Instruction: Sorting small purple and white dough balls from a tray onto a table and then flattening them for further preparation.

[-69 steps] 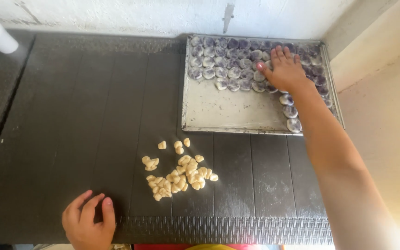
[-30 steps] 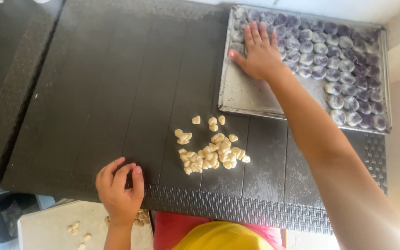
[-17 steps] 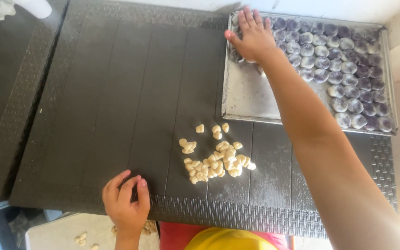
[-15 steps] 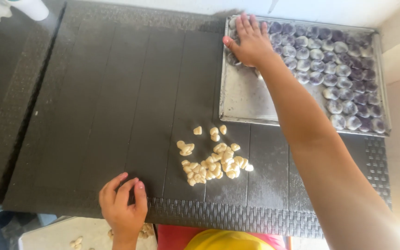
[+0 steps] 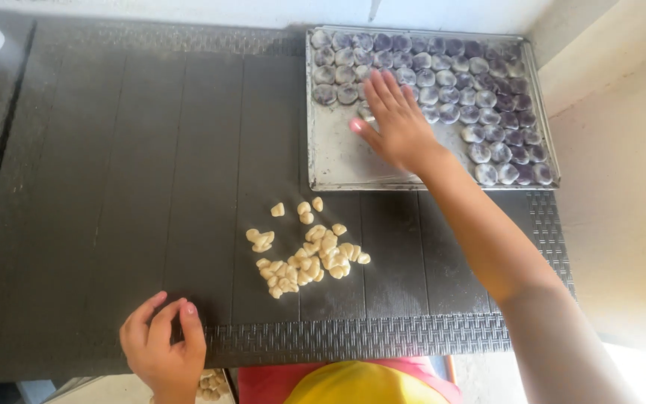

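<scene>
Head view: floured purple dough pieces [image 5: 443, 75] fill tray [image 5: 338, 161].

One metal baking tray [image 5: 323, 161] sits on one dark table [image 5: 114, 187]. The tray carries several dozen round purple-grey dough pieces [image 5: 480, 90], too many and too crowded to count exactly, some hidden under a hand. On the table lies one loose pile of roughly thirty small pale dough pieces [image 5: 308, 251]. Two hands show: left hand [image 5: 162, 348], right hand [image 5: 398, 123].
</scene>
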